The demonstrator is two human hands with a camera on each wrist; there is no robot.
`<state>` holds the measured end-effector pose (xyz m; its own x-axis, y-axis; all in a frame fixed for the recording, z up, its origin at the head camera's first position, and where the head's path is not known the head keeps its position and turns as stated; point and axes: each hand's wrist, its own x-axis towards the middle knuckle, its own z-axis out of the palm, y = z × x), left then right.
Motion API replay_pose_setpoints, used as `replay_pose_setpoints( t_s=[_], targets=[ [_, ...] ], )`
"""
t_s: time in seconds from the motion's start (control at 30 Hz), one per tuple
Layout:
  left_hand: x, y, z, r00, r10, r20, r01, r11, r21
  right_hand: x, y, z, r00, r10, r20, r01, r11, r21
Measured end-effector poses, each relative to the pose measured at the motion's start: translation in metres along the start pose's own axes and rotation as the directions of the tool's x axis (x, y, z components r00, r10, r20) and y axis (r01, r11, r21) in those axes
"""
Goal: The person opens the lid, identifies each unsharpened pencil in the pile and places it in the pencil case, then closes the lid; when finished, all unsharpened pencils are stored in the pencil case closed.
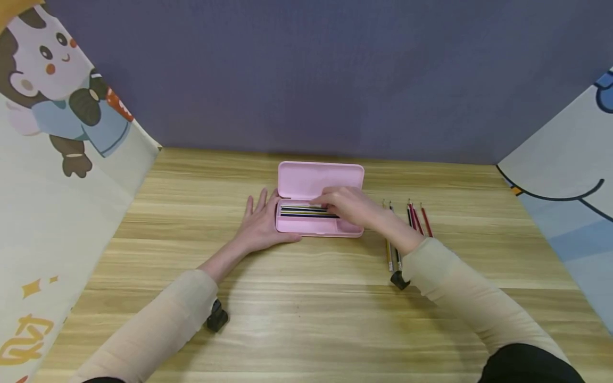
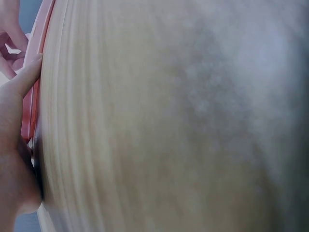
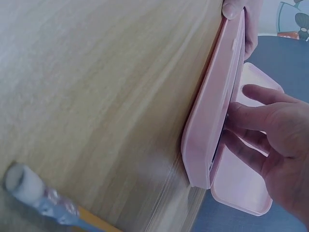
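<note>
A pink pencil case [image 1: 306, 227] lies on the table with its lid [image 1: 311, 178] folded back. Several pencils [image 1: 301, 209] lie side by side in its long compartment. At the case's left end, my left hand [image 1: 258, 226] has its fingers spread, and its thumb [image 2: 30, 75] rests along the front edge. My right hand [image 1: 351, 205] reaches into the case from the right, its fingertips low over the pencils. In the right wrist view those fingers [image 3: 251, 113] bend over the case wall, which hides their tips; I cannot tell whether they hold a pencil.
Right of the case, yellow and dark pencils [image 1: 389, 250] lie partly under my right forearm. Beyond them are red pencils [image 1: 425, 219]. A pencil's eraser end [image 3: 26, 183] shows close up in the right wrist view. A dark blue panel [image 1: 316, 80] stands behind the table.
</note>
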<state>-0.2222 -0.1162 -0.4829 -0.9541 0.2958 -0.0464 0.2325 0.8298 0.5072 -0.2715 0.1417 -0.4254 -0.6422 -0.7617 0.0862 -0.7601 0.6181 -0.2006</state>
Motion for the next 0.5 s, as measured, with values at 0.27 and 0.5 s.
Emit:
replay_pose_setpoints(
  t_s=[0.27, 0.5],
  targets=[
    [0.003, 0.001, 0.001, 1.0, -0.007, -0.004, 0.007, 1.0, 0.003, -0.003, 0.009, -0.005, 0.997, -0.03, -0.075, 0.037, 0.996, 0.084],
    [0.005, 0.003, 0.002, 1.0, -0.012, -0.011, 0.012, 1.0, -0.004, -0.005, 0.02, -0.015, 0.98, -0.027, -0.197, 0.046, 0.994, 0.095]
  ],
)
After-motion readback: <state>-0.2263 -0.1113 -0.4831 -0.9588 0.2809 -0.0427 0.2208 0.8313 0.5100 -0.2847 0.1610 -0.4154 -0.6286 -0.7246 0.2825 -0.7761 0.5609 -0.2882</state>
